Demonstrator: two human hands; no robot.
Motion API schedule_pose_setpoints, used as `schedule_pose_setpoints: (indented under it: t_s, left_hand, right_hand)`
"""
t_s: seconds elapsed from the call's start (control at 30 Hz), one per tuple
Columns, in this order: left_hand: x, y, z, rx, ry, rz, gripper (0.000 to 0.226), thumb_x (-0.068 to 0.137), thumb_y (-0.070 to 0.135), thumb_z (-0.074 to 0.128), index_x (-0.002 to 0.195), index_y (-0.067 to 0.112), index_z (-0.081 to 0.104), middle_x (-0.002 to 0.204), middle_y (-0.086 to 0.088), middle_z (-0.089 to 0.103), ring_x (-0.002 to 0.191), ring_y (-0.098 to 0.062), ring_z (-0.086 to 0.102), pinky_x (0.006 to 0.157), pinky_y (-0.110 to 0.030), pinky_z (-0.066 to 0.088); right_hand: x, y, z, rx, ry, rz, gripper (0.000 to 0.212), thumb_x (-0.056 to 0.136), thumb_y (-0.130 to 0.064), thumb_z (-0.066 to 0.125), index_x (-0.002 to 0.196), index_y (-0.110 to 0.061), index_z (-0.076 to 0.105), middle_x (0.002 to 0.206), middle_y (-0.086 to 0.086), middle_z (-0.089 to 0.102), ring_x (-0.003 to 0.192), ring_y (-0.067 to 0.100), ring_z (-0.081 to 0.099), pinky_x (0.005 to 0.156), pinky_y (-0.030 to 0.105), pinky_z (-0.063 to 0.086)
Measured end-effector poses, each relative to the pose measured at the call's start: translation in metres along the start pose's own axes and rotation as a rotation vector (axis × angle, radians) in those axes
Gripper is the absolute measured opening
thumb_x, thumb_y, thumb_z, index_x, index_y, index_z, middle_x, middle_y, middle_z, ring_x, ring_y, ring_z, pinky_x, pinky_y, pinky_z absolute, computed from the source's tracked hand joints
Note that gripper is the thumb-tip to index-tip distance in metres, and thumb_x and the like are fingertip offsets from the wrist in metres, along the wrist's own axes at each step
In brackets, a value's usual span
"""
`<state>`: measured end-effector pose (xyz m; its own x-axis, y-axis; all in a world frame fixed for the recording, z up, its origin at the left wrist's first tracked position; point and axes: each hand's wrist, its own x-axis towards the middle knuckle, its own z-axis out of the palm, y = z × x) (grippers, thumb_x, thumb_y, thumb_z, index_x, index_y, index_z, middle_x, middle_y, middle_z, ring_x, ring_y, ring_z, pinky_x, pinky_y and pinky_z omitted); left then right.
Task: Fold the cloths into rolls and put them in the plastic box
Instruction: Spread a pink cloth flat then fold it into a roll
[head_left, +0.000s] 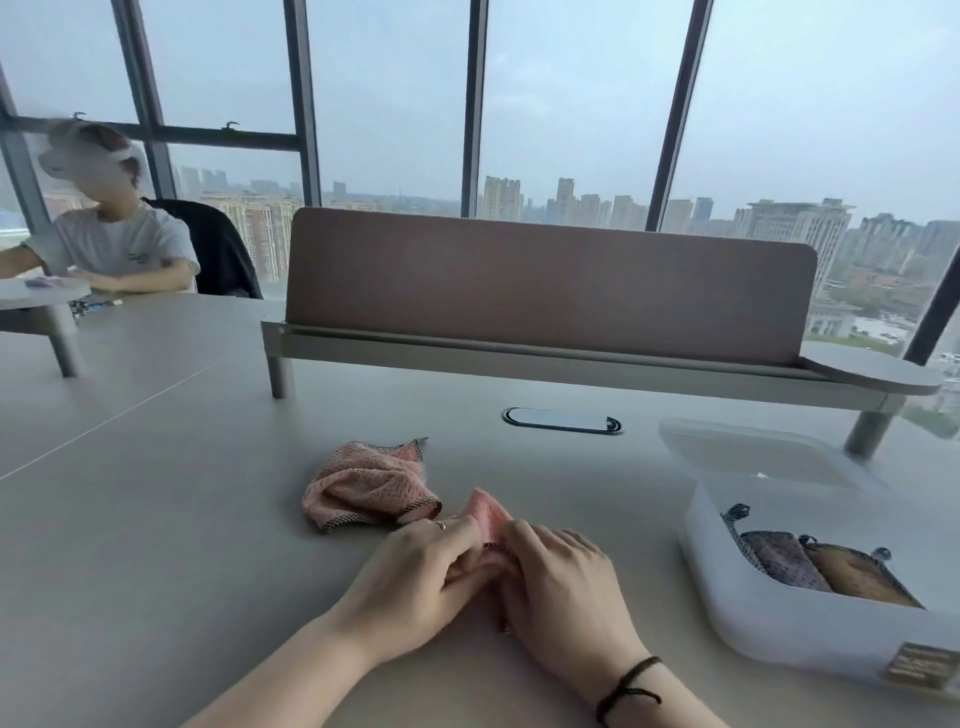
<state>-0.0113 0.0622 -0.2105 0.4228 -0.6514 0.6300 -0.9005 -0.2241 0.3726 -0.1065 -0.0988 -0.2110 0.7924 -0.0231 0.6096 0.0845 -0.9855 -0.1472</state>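
Observation:
A pink cloth lies on the table right in front of me, mostly covered by my hands. My left hand and my right hand both grip it with curled fingers, side by side. A second pink cloth with a dark checked edge lies crumpled just beyond and left of my hands. The translucent plastic box stands at the right; inside it lie a purple roll and a brown roll.
The box's lid lies behind the box. A desk divider on a raised shelf runs across the back of the table, with a cable port in front of it. Another person sits at the far left.

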Motion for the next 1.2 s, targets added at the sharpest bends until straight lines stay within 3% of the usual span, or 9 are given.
schedule_pose_setpoints:
  t_s: [0.17,0.23,0.37,0.47,0.67,0.77,0.93,1.07,1.2]
  left_hand:
    - [-0.003,-0.005,-0.009,-0.097,0.01,-0.188,0.031,0.082,0.049,0.073,0.107,0.04,0.057,0.084,0.02,0.059,0.074,0.004,0.057,0.07,-0.024,0.051]
    - [0.001,-0.008,-0.022,-0.164,0.037,-0.272,0.037,0.071,0.051,0.082,0.102,0.039,0.066,0.081,0.014,0.066,0.076,0.001,0.061,0.071,-0.022,0.048]
    - [0.018,-0.01,-0.05,-0.491,0.061,-0.471,0.044,0.05,0.06,0.089,0.071,0.025,0.072,0.071,-0.002,0.069,0.07,-0.014,0.058,0.07,-0.031,0.045]
    - [0.031,0.006,-0.077,-0.764,0.104,-0.536,0.029,0.057,0.025,0.095,0.065,0.02,0.068,0.066,-0.005,0.057,0.063,-0.02,0.051,0.059,-0.027,0.046]
    - [0.053,0.043,-0.134,-1.159,0.129,-0.416,0.043,0.062,0.033,0.09,0.094,0.011,0.071,0.082,-0.008,0.068,0.072,-0.018,0.063,0.066,-0.029,0.052]
    - [0.057,0.055,-0.14,-1.2,0.191,-0.418,0.027,0.079,0.026,0.07,0.098,0.006,0.071,0.084,-0.007,0.071,0.073,-0.019,0.067,0.069,-0.029,0.057]
    - [0.045,0.038,-0.103,-1.075,0.15,-0.701,0.019,0.092,0.016,0.065,0.097,-0.001,0.072,0.085,-0.015,0.075,0.066,-0.024,0.07,0.065,-0.031,0.061]
    - [0.017,-0.02,-0.048,-0.59,0.086,-0.809,0.019,0.086,0.025,0.076,0.093,0.008,0.078,0.098,-0.007,0.078,0.097,-0.026,0.072,0.094,-0.039,0.053]
    - [0.002,-0.048,-0.019,-0.206,0.044,-0.734,0.029,0.089,0.031,0.071,0.064,0.017,0.068,0.059,0.016,0.067,0.058,0.005,0.055,0.059,-0.015,0.04]
  right_hand:
    - [0.004,0.028,-0.014,0.149,0.082,0.307,0.024,0.073,-0.017,0.058,0.095,-0.026,0.058,0.079,-0.006,0.07,0.066,0.026,0.064,0.053,0.037,0.049]
    - [0.011,0.036,-0.026,0.383,0.086,0.468,0.035,0.073,0.0,0.057,0.098,-0.025,0.062,0.081,-0.009,0.072,0.073,0.018,0.067,0.064,0.035,0.053]
    - [0.025,0.041,-0.049,0.908,0.2,0.705,0.03,0.08,0.011,0.054,0.08,-0.017,0.065,0.063,-0.006,0.068,0.057,0.009,0.059,0.057,0.026,0.048]
    - [0.033,0.04,-0.077,1.145,0.181,0.675,0.016,0.08,0.002,0.067,0.075,-0.013,0.068,0.071,0.008,0.066,0.071,0.024,0.06,0.067,0.038,0.046]
    - [0.04,0.02,-0.144,1.505,0.124,0.442,0.009,0.084,0.001,0.056,0.088,0.002,0.064,0.068,0.007,0.066,0.058,0.018,0.058,0.053,0.025,0.048]
    - [0.04,0.014,-0.153,1.61,0.036,0.481,0.034,0.081,-0.016,0.062,0.107,0.005,0.067,0.082,0.011,0.07,0.069,0.022,0.064,0.063,0.028,0.055]
    - [0.028,0.031,-0.102,1.351,-0.08,0.738,0.026,0.085,-0.025,0.071,0.092,0.0,0.074,0.081,0.011,0.069,0.067,0.022,0.06,0.062,0.032,0.051]
    - [0.001,0.063,-0.033,0.77,-0.118,0.807,0.023,0.087,-0.025,0.071,0.073,-0.007,0.066,0.063,0.006,0.053,0.06,0.016,0.045,0.057,0.031,0.035]
    - [-0.004,0.073,-0.01,0.445,-0.049,0.76,0.029,0.087,-0.031,0.068,0.068,-0.009,0.067,0.057,-0.003,0.063,0.056,0.012,0.054,0.054,0.029,0.038]
